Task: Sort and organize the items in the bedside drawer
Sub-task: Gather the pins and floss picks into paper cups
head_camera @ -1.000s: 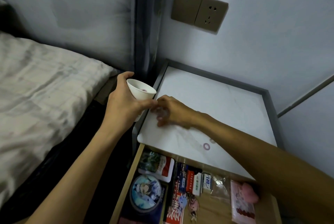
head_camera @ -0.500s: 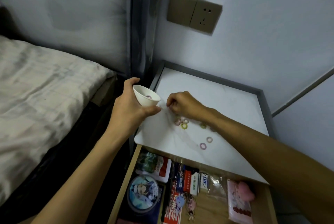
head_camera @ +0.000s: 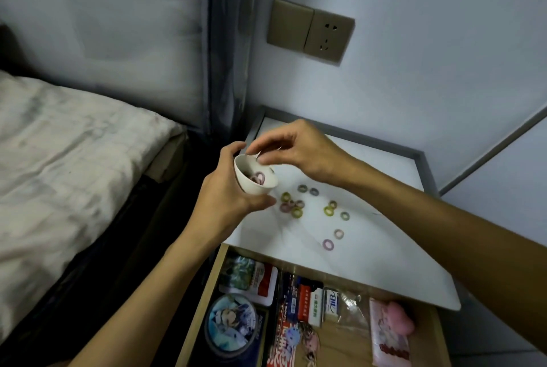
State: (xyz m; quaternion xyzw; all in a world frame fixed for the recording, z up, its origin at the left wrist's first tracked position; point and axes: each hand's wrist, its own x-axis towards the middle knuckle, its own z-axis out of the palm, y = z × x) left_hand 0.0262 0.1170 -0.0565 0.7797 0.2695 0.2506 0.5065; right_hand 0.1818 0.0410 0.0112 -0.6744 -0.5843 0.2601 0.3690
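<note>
**A:** Where's the stuff rn?

**B:** Small coloured rings (head_camera: 291, 207) lie loose on the white surface (head_camera: 370, 266), mostly mid-left, w/ a few stragglers nearer the front edge. A couple are already in the white cup (head_camera: 251, 184). The open drawer (head_camera: 201, 307) sits below, near side, packed w/ packets and a round tin (head_camera: 231, 325).

**A:** Grips?

**B:** The left grip (head_camera: 225, 201) is wrapped round the cup's side wall and holds it in the air at the surface's left edge, mouth tipped toward the right. The right grip (head_camera: 299, 153) hovers just over the rim, fingertips (head_camera: 262, 159) bunched together. Can't tell if there's a ring between them, it's too small and hidden.

**A:** How will they handle?

**B:** The rings look v. light and tiny. They're prob. soft or springy, but that's not certain from here. The surface is smooth, so I'd guess they skid or roll if nudged. Best to pinch each by its band w/ thumb + forefinger, one or two at a time, or sweep the cluster toward the edge into the cup.

**A:** And the cup?

**B:** It looks rigid, maybe ceramic, so likely breakable. It's partly past the left edge, above the dark gap by the bed (head_camera: 74, 159). Keep a firm wrap low on the wall and don't tip it further, or the rings spill out.
</note>
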